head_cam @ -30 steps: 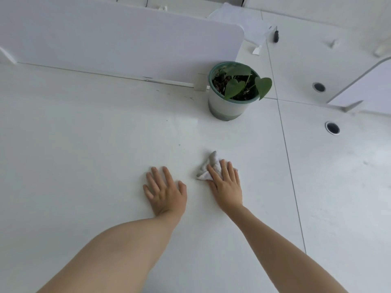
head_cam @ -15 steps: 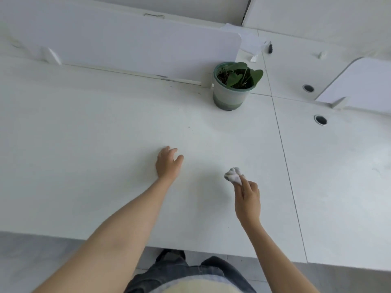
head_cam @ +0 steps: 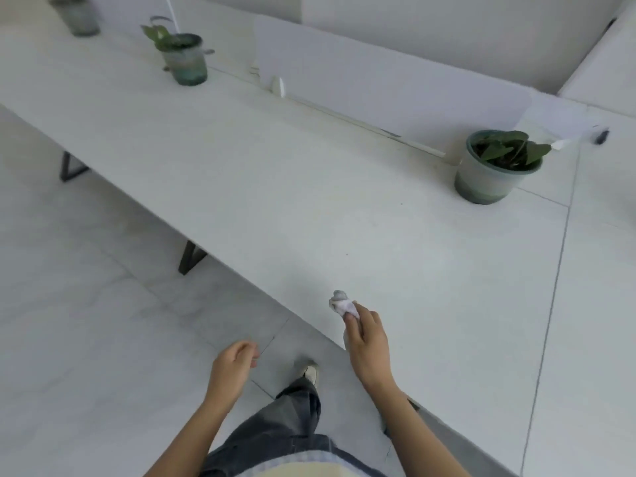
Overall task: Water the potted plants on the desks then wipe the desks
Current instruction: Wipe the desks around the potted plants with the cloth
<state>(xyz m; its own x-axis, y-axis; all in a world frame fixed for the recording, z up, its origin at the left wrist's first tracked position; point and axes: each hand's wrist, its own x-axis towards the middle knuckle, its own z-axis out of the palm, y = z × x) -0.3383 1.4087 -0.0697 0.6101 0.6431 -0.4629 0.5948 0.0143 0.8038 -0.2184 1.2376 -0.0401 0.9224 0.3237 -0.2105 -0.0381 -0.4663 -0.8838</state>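
Observation:
My right hand (head_cam: pixel 368 346) pinches a small crumpled white cloth (head_cam: pixel 341 303), held just above the near edge of the long white desk (head_cam: pixel 309 208). My left hand (head_cam: pixel 232 368) hangs over the floor, off the desk, fingers loosely curled with nothing in them. A potted plant (head_cam: pixel 495 166) in a grey-green pot stands at the right by the divider. A second potted plant (head_cam: pixel 182 56) stands far left on the desk, and a third pot (head_cam: pixel 77 15) sits blurred at the top left corner.
A white divider panel (head_cam: pixel 378 84) runs along the desk's back. Dark metal desk legs (head_cam: pixel 191 258) stand over the pale tiled floor (head_cam: pixel 69 304). My leg and shoe (head_cam: pixel 309 373) are below, beside the desk edge. A neighbouring desk (head_cam: pixel 602 304) adjoins on the right.
I have stepped back and turned left. My left hand came off the desk and now hangs over the floor. My right hand lifted the cloth from the desk surface, pinching it.

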